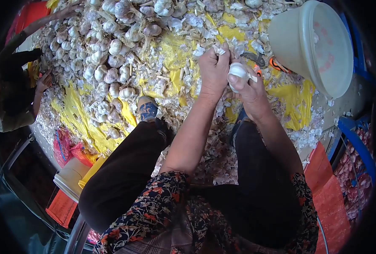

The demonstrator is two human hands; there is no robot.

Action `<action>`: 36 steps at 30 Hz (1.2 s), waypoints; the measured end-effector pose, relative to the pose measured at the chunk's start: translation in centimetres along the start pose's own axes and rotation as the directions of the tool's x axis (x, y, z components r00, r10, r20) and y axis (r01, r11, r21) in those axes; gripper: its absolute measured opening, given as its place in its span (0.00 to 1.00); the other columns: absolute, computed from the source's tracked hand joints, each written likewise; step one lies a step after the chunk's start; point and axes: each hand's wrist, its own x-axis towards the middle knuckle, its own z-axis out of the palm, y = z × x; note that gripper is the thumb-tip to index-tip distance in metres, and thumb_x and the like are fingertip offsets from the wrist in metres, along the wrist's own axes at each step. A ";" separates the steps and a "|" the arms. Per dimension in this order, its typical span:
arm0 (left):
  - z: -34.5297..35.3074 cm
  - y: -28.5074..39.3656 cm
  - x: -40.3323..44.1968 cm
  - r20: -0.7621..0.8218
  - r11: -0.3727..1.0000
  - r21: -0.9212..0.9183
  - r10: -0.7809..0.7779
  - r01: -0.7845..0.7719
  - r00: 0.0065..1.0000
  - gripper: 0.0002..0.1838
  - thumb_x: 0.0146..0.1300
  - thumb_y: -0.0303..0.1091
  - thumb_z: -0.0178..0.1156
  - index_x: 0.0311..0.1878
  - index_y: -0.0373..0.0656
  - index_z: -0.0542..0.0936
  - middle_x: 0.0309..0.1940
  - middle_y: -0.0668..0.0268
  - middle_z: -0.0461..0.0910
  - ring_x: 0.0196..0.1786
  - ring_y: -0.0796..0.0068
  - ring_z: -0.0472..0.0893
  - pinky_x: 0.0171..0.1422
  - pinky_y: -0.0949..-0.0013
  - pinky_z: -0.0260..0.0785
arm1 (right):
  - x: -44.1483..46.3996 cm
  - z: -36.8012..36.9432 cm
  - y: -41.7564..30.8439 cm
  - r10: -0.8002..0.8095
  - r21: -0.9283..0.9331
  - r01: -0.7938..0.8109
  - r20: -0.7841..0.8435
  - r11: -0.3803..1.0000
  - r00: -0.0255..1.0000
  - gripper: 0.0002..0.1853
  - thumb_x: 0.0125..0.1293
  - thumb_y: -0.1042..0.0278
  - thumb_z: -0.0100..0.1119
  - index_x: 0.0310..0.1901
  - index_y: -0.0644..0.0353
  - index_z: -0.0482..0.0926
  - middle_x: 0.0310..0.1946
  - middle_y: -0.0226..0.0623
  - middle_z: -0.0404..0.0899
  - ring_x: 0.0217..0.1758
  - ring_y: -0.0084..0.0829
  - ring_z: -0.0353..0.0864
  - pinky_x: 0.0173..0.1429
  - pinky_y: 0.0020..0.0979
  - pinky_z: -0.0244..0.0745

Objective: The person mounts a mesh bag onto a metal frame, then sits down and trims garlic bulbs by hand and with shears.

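A white garlic bulb (237, 75) is gripped in my right hand (254, 94), with the thumb pressed over its face. Close beside it, my left hand (213, 72) is closed in a pinch, and a pale scrap of garlic skin (219, 50) shows at its thumb and forefinger. Just past my right hand lies a cutting tool with orange and black handles (278, 65), partly hidden among the peelings. Loose garlic skins (188, 84) cover the ground under both hands.
A large heap of garlic bulbs (111, 51) spreads at the left over yellow sheeting (296, 106). A white bucket (287, 40) leans at upper right. Another person (16, 80) reaches in from the left. Lower left holds a white tub (71, 180).
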 end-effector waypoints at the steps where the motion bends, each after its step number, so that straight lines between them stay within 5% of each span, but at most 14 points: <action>1: -1.1 -0.1 1.0 -0.035 0.952 0.299 0.072 -0.058 0.997 0.12 0.63 0.33 0.58 0.28 0.35 0.77 0.17 0.60 0.77 0.20 0.72 0.75 0.27 0.66 0.67 | -0.1 -0.2 -0.2 -0.003 0.001 0.003 0.003 1.000 1.000 0.32 0.56 0.57 0.69 0.58 0.61 0.67 0.44 0.33 0.77 0.44 0.31 0.79 0.46 0.33 0.76; 3: -4.5 -0.5 2.7 -0.135 0.679 0.733 0.192 -0.033 0.972 0.12 0.57 0.34 0.62 0.39 0.35 0.78 0.19 0.59 0.78 0.23 0.64 0.79 0.33 0.60 0.71 | -1.0 -0.6 -0.4 -0.563 -0.811 0.414 0.129 0.413 0.816 0.33 0.50 0.62 0.74 0.55 0.62 0.67 0.39 0.36 0.76 0.39 0.29 0.79 0.42 0.31 0.76; 6: -10.6 -0.7 7.0 -0.271 0.562 0.821 0.544 -0.105 0.794 0.22 0.53 0.32 0.62 0.50 0.32 0.73 0.34 0.46 0.79 0.39 0.51 0.79 0.46 0.56 0.71 | -3.3 -2.9 -5.9 -0.888 -0.836 0.477 -0.024 0.270 0.460 0.34 0.48 0.68 0.76 0.54 0.64 0.66 0.44 0.43 0.75 0.40 0.32 0.79 0.46 0.29 0.77; 8: -11.7 0.5 9.9 -0.388 0.730 0.683 0.364 -0.001 0.847 0.23 0.53 0.37 0.65 0.47 0.28 0.75 0.39 0.41 0.76 0.46 0.48 0.77 0.53 0.57 0.70 | -4.5 -5.3 -9.7 -0.943 -0.962 0.181 -0.142 0.203 0.301 0.35 0.51 0.69 0.74 0.59 0.66 0.65 0.52 0.47 0.70 0.50 0.35 0.76 0.52 0.29 0.76; 9: -12.1 0.5 11.5 -0.386 0.733 0.680 0.363 -0.004 0.848 0.23 0.53 0.37 0.65 0.47 0.28 0.75 0.39 0.41 0.76 0.46 0.48 0.77 0.53 0.57 0.70 | -5.0 -5.7 -11.6 -0.952 -0.985 -0.146 0.040 -0.088 0.303 0.36 0.52 0.69 0.73 0.61 0.64 0.65 0.53 0.47 0.70 0.50 0.38 0.76 0.51 0.31 0.76; 11: -12.3 0.4 14.1 -0.261 0.499 0.824 -0.089 0.270 0.961 0.21 0.53 0.42 0.68 0.41 0.31 0.81 0.40 0.42 0.75 0.47 0.48 0.76 0.56 0.58 0.68 | -5.8 -6.4 -11.9 -0.943 -0.958 -0.239 0.075 -0.159 0.324 0.31 0.53 0.70 0.71 0.59 0.61 0.69 0.49 0.45 0.75 0.46 0.39 0.79 0.50 0.33 0.76; 14: -12.4 -1.4 13.9 -0.224 0.520 0.837 0.045 0.169 0.974 0.21 0.49 0.46 0.71 0.40 0.38 0.82 0.47 0.39 0.72 0.48 0.45 0.76 0.57 0.57 0.69 | -6.0 -4.8 -8.5 -0.914 -0.997 0.042 0.076 -0.065 0.398 0.27 0.53 0.70 0.71 0.55 0.60 0.74 0.42 0.43 0.78 0.42 0.39 0.80 0.50 0.34 0.76; 15: -12.1 -1.1 13.4 -0.154 0.449 0.887 0.067 0.108 0.986 0.25 0.49 0.45 0.72 0.45 0.38 0.80 0.48 0.38 0.71 0.48 0.43 0.76 0.57 0.57 0.69 | -5.1 -4.4 -6.2 -0.788 -0.971 0.108 -0.105 0.212 0.607 0.22 0.53 0.70 0.71 0.50 0.62 0.77 0.39 0.43 0.80 0.42 0.39 0.81 0.50 0.34 0.75; 16: -11.8 -1.3 12.9 -0.142 0.448 0.888 0.062 0.099 0.988 0.25 0.49 0.45 0.72 0.45 0.38 0.80 0.48 0.38 0.71 0.48 0.43 0.76 0.57 0.57 0.69 | -3.2 -5.6 -3.8 -0.632 -0.978 0.013 -0.124 0.208 0.765 0.28 0.54 0.65 0.70 0.56 0.63 0.72 0.47 0.47 0.77 0.51 0.41 0.79 0.53 0.36 0.74; 23: -11.0 -4.8 8.7 -0.087 0.545 0.838 0.158 -0.014 0.984 0.40 0.45 0.34 0.70 0.62 0.36 0.63 0.48 0.50 0.75 0.48 0.56 0.79 0.53 0.59 0.72 | 4.8 -11.0 4.1 -0.512 -0.950 -0.274 -0.163 -0.150 0.844 0.51 0.45 0.51 0.72 0.68 0.62 0.55 0.60 0.51 0.65 0.65 0.50 0.64 0.66 0.49 0.60; 25: -11.0 -3.9 7.6 0.073 0.946 0.261 -0.216 0.190 0.974 0.36 0.46 0.28 0.68 0.60 0.34 0.65 0.44 0.55 0.78 0.42 0.65 0.80 0.48 0.66 0.74 | 5.0 -12.1 4.3 -0.492 -0.953 -0.266 -0.163 -0.147 0.855 0.52 0.45 0.52 0.73 0.68 0.63 0.54 0.59 0.52 0.65 0.64 0.52 0.64 0.67 0.51 0.59; 29: -8.5 -1.5 3.2 0.352 0.797 -0.515 -0.138 0.315 0.926 0.30 0.50 0.20 0.64 0.59 0.36 0.67 0.43 0.58 0.79 0.43 0.66 0.82 0.42 0.66 0.77 | 4.3 -14.1 4.8 -0.472 -0.980 -0.196 -0.155 -0.040 0.868 0.42 0.49 0.60 0.66 0.65 0.63 0.58 0.55 0.53 0.68 0.56 0.55 0.69 0.61 0.44 0.65; 33: -7.3 -1.3 2.4 0.366 0.531 -0.760 -0.128 0.375 0.922 0.25 0.55 0.27 0.62 0.57 0.38 0.69 0.43 0.56 0.80 0.44 0.62 0.82 0.39 0.64 0.78 | 1.2 -12.9 4.6 -0.460 -0.938 -0.269 -0.343 0.219 0.819 0.25 0.53 0.67 0.60 0.52 0.67 0.69 0.34 0.46 0.76 0.39 0.46 0.78 0.47 0.40 0.73; 36: -9.1 -4.4 4.4 0.323 0.484 -0.594 -0.589 0.643 0.741 0.19 0.64 0.46 0.54 0.48 0.40 0.74 0.37 0.55 0.80 0.34 0.63 0.83 0.27 0.68 0.76 | -1.1 -10.8 3.9 -0.228 -0.804 -0.166 -0.350 0.571 0.909 0.18 0.54 0.66 0.58 0.44 0.66 0.69 0.30 0.51 0.75 0.34 0.47 0.77 0.42 0.42 0.71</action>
